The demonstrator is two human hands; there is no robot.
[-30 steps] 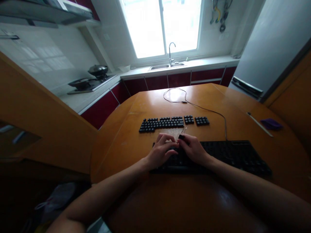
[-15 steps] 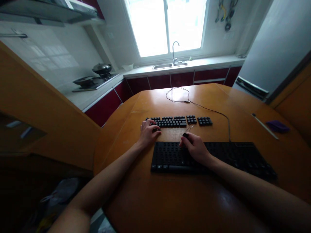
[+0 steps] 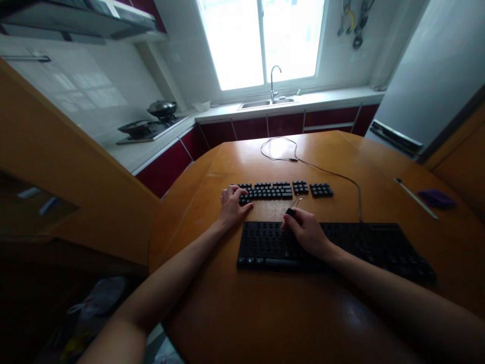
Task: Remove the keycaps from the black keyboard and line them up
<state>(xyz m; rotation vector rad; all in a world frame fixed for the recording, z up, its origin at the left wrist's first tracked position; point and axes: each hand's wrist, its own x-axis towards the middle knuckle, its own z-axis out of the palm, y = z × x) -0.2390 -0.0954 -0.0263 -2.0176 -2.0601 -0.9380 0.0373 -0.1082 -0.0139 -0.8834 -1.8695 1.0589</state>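
My left hand rests at the left end of the keycaps set out in rows on the table. Its thumb and fingers curl around a black keycap there. In my right hand is a keycap puller with a black handle, pinched between thumb and fingers. Its thin wire loops point up and away from me. That hand sits over the black keyboard, whose upper rows show bare key stems. A few keys and the space bar are on its front row. My right hand and forearm hide the keyboard's middle.
The keyboard's cable runs back across the wooden table into a loop. To the right lie a thin brush-like stick and a purple cloth. Beyond are a sink counter, a stove with pans and a fridge.
My left thumb has spread slightly from the fingers, and the hand has shifted a little at the keycaps. My right hand keeps the puller in the same place. The view has shifted slightly.
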